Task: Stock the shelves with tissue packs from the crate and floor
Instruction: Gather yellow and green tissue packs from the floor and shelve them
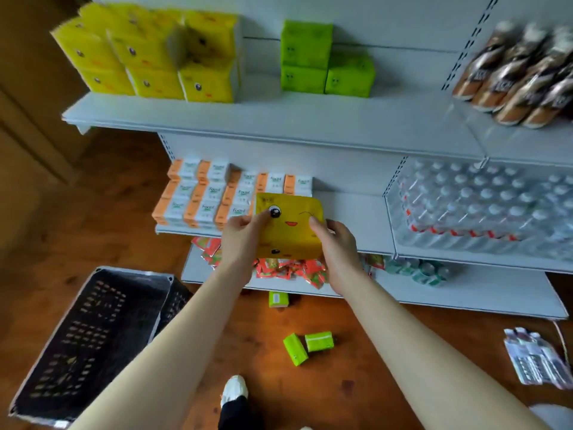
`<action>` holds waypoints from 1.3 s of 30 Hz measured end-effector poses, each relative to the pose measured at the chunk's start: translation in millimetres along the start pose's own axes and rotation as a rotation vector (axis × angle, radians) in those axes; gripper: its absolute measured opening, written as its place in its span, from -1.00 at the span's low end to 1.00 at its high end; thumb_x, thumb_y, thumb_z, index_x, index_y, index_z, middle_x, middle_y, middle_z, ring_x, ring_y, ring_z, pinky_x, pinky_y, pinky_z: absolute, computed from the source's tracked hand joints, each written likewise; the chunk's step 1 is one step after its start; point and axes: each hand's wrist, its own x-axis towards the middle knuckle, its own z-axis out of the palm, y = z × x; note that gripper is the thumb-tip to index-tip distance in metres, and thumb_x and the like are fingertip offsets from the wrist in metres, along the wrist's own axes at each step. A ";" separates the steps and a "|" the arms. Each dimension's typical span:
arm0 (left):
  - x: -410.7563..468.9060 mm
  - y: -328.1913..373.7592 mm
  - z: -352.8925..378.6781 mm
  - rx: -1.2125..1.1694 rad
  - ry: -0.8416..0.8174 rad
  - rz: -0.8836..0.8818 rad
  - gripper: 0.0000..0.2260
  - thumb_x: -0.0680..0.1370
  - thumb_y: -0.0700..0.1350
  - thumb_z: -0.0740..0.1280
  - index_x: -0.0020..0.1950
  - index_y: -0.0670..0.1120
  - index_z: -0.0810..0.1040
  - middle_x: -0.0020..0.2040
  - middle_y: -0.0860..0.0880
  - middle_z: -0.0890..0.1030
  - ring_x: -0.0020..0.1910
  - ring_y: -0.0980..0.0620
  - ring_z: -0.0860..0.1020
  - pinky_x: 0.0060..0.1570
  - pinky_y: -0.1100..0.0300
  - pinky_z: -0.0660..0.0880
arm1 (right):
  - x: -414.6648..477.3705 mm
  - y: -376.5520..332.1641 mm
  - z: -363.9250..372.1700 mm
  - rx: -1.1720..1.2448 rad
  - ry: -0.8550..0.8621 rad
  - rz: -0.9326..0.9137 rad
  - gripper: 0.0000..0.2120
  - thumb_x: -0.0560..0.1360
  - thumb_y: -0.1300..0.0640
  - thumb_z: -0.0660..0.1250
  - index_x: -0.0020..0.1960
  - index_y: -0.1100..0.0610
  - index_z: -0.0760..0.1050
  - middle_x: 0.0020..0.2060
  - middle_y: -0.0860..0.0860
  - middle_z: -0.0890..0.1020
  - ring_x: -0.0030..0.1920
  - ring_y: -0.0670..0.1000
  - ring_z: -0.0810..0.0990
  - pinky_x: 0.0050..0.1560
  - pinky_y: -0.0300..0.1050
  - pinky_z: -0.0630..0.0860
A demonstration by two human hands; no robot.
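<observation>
I hold a yellow tissue pack (288, 226) with a winking face in front of the middle shelf, gripped from both sides. My left hand (242, 240) clasps its left edge and my right hand (338, 246) its right edge. Stacked yellow packs (148, 54) fill the left of the upper shelf (279, 119), with three green packs (322, 63) to their right. Two green packs (308, 346) lie on the floor near my foot, and a third (278, 299) lies by the shelf base. The black crate (90, 339) at lower left looks empty.
Orange-and-white tissue packs (223, 193) sit on the middle shelf's left. Wrapped water bottles (477, 206) fill the right bay. Brown packets (521, 76) lean at upper right. Red sachets (285, 268) lie on the bottom shelf. A silver packet (536, 358) lies on the wooden floor.
</observation>
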 end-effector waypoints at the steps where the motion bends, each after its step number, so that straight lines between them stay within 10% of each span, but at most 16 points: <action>1: 1.7 16.0 -7.3 -0.007 0.001 0.030 -0.81 0.48 -0.06 0.39 -0.18 -0.12 0.44 -0.24 -0.09 0.51 -0.34 0.02 0.47 -0.39 0.20 0.36 | -1.1 -14.6 11.5 -0.011 -0.010 -0.032 -0.68 0.47 -0.01 0.35 0.14 0.15 0.48 0.05 0.12 0.60 0.06 0.11 0.57 0.05 -0.01 0.50; 8: 42.6 94.7 -54.5 0.108 -0.017 0.255 -0.73 0.53 -0.14 0.32 0.21 -0.16 0.48 0.00 -0.12 0.53 -0.09 -0.01 0.49 -0.16 0.21 0.39 | 26.0 -88.1 88.3 -0.039 0.018 -0.173 -0.89 0.49 0.03 0.32 -0.06 0.05 0.47 0.03 0.15 0.60 0.09 0.19 0.57 0.17 0.19 0.49; 11: 73.3 123.5 -86.3 0.139 -0.040 0.303 -0.78 0.53 -0.23 0.30 0.17 -0.19 0.51 -0.07 -0.14 0.56 -0.26 0.03 0.51 -0.37 0.36 0.45 | 36.8 -108.4 136.4 -0.025 0.025 -0.188 -0.86 0.50 0.01 0.30 -0.04 0.06 0.50 0.07 0.16 0.60 0.09 0.19 0.56 0.17 0.17 0.49; 15: 114.2 151.2 -117.1 0.233 -0.079 0.356 -0.74 0.52 -0.23 0.28 0.20 -0.21 0.51 -0.01 -0.15 0.60 -0.15 -0.04 0.53 -0.18 0.18 0.48 | 50.5 -128.3 183.1 -0.002 0.057 -0.201 -0.75 0.54 0.02 0.24 0.11 0.15 0.50 0.04 0.14 0.58 0.06 0.16 0.54 0.05 0.01 0.47; 21: 155.3 166.9 -119.4 0.361 -0.230 0.559 -0.68 0.41 -0.22 0.42 0.15 -0.20 0.54 0.04 -0.12 0.63 0.04 -0.02 0.59 -0.01 0.19 0.52 | 80.0 -147.3 212.0 0.057 0.165 -0.156 -0.83 0.54 0.06 0.21 -0.20 0.07 0.43 0.05 0.26 0.57 0.01 0.24 0.56 -0.04 -0.02 0.44; 25: 185.6 180.5 -104.6 0.471 -0.050 0.693 -0.69 0.48 -0.15 0.39 0.21 -0.17 0.53 -0.02 -0.11 0.62 -0.07 0.01 0.54 -0.15 0.27 0.37 | 104.1 -167.1 218.5 0.047 0.173 -0.182 -0.89 0.57 0.07 0.19 -0.01 0.08 0.45 -0.03 0.15 0.56 -0.13 0.07 0.50 -0.13 -0.14 0.38; 34: 241.4 206.7 -66.6 0.207 0.163 0.526 -0.77 0.46 -0.12 0.43 0.05 -0.17 0.52 -0.14 -0.03 0.55 -0.16 0.03 0.50 -0.20 0.22 0.38 | 174.9 -213.1 239.4 -0.001 0.123 -0.286 -0.76 0.57 0.12 0.20 0.16 0.21 0.48 0.00 0.10 0.56 -0.09 0.01 0.48 -0.31 -0.26 0.37; 39: 260.7 208.7 -56.9 0.058 0.214 0.448 -0.83 0.46 -0.14 0.42 -0.01 -0.15 0.52 -0.12 -0.07 0.58 -0.15 0.02 0.52 -0.23 0.28 0.42 | 198.1 -218.2 253.0 -0.032 0.114 -0.270 -0.74 0.57 0.09 0.20 0.19 0.21 0.45 -0.02 0.07 0.51 -0.05 0.02 0.45 -0.09 -0.16 0.34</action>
